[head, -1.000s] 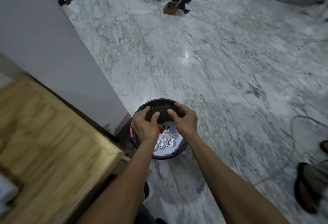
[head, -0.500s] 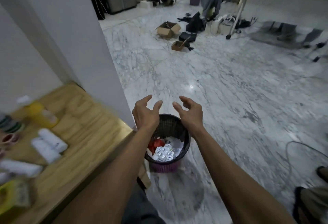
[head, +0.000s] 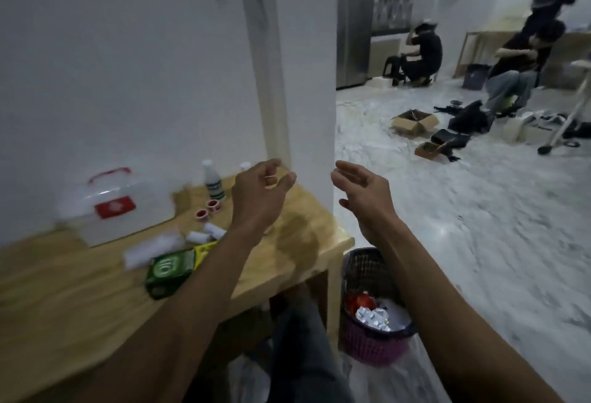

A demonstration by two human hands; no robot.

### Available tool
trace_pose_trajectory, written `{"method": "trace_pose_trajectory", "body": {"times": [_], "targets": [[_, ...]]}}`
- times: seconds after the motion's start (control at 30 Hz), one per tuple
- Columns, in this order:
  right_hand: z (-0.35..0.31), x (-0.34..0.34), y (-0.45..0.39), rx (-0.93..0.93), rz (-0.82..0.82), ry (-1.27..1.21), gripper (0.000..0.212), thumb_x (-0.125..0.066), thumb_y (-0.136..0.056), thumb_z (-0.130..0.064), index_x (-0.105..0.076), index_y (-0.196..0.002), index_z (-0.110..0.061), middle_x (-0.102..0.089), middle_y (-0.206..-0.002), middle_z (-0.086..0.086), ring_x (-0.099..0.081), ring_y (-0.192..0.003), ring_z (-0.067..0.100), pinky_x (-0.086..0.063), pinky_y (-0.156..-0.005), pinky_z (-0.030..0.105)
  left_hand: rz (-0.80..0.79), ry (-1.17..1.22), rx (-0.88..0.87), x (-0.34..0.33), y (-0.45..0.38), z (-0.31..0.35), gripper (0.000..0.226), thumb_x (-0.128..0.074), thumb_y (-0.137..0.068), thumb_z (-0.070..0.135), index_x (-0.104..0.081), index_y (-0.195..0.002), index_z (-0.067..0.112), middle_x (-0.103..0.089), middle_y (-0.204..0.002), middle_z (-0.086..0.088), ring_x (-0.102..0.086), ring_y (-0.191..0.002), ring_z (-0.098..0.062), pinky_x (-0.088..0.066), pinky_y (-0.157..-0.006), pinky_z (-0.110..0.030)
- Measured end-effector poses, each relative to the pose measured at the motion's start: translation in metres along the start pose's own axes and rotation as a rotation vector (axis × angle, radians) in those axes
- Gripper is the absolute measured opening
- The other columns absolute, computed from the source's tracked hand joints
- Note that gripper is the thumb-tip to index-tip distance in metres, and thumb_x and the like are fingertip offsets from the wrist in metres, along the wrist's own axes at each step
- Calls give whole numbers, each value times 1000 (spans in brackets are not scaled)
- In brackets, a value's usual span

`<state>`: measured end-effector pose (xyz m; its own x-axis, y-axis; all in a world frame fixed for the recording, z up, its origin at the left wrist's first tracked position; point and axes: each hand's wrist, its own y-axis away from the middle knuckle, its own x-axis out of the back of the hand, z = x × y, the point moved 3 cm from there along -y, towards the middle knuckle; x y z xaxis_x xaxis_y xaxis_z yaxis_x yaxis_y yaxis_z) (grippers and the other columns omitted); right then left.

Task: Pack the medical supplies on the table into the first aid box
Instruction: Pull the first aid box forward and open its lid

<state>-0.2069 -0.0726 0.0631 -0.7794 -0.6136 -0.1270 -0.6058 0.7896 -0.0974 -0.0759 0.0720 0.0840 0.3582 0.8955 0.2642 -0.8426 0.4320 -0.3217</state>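
The room is dimly and evenly lit, with a cool grey cast. Motion blur smears the first aid box [head: 115,207] and the packets on the tabletop [head: 64,300]. The marble floor [head: 479,226] shows soft glare patches. Wide-angle distortion bends the wall edge [head: 271,83] and stretches both forearms.

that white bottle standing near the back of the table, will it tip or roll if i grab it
The white bottle stands upright, tall and narrow, so a knock near the cap would probably tip it. It looks round, so once down it would likely roll toward the red tape rolls. It is probably light plastic; the blur hides more.
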Motion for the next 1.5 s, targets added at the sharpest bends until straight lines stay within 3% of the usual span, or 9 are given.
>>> {"method": "trace_pose_trajectory", "body": {"times": [0.1, 0.3, 0.47, 0.6, 0.67, 0.8, 1.0, 1.2, 1.5], "targets": [[-3, -50, 7, -22, -146, -24, 31, -70, -90, -21, -68, -121, -21, -70, -113, -3, -65, -107, 13, -54, -90, 38, 90, -15, 29, 60, 4, -5, 36, -80, -79, 28, -72, -113, 21, -72, -105, 9, -69, -91, -5, -58, -85, -34], [5, -144, 20, 17, -392, 0, 26, -70, -89, -21, -72, -115, -21, -72, -114, 1, -67, -107, 17, -53, -74, 34, 307, -67, 73, 160, 17, -24, 34, -77, -82, 24, -71, -114, 17, -71, -104, 4, -61, -81, 9, -46, -61, -4], [13, -199, 26, 20, -490, 49, 26, -69, -91, -17, -71, -116, -16, -73, -108, 1, -68, -99, 16, -52, -71, 27, 449, -83, 136, 214, 23, -47, 28, -79, -80, 23, -74, -107, 21, -73, -93, 9, -67, -83, 0, -55, -78, -22], [25, -237, 21, 28, -504, 89, 28, -68, -91, -15, -71, -118, -12, -72, -108, 3, -67, -98, 15, -58, -82, 32, 486, -137, 129, 245, 19, -68, 23, -77, -82, 23, -73, -105, 21, -69, -87, 17, -66, -80, 3, -49, -65, -13], [30, -257, 12, 58, -491, 124, 28, -70, -89, -19, -71, -117, -14, -73, -110, 3, -67, -103, 16, -56, -90, 40, 494, -187, 132, 258, 12, -81, 29, -77, -82, 23, -72, -109, 18, -71, -95, 10, -66, -83, 2, -48, -65, -11], [41, -296, -5, 62, -446, 171, 35, -71, -89, -29, -68, -122, -20, -71, -115, 2, -64, -97, 14, -54, -83, 35, 518, -287, 152, 283, -11, -110, 35, -76, -83, 26, -70, -116, 17, -71, -109, 3, -66, -91, -8, -52, -77, -23], [62, -350, -35, 73, -436, 275, 47, -64, -91, -44, -56, -136, -30, -54, -143, -2, -51, -127, 18, -47, -96, 34, 584, -330, 162, 307, -58, -144, 36, -70, -87, 33, -65, -121, 22, -58, -133, -3, -55, -120, -22, -47, -102, -42], [79, -387, -57, 71, -438, 323, 48, -57, -94, -48, -51, -139, -35, -41, -154, -4, -38, -140, 20, -38, -113, 45, 507, -222, 267, 319, -101, -180, 48, -58, -91, 50, -55, -134, 30, -55, -141, 1, -57, -123, -24, -52, -96, -53], [86, -391, -56, 37, -415, 336, 44, -53, -97, -46, -47, -140, -40, -34, -157, -6, -31, -144, 19, -33, -116, 46, 505, -204, 304, 318, -103, -190, 48, -55, -91, 53, -53, -136, 35, -57, -140, 6, -61, -120, -22, -54, -93, -52]]}}
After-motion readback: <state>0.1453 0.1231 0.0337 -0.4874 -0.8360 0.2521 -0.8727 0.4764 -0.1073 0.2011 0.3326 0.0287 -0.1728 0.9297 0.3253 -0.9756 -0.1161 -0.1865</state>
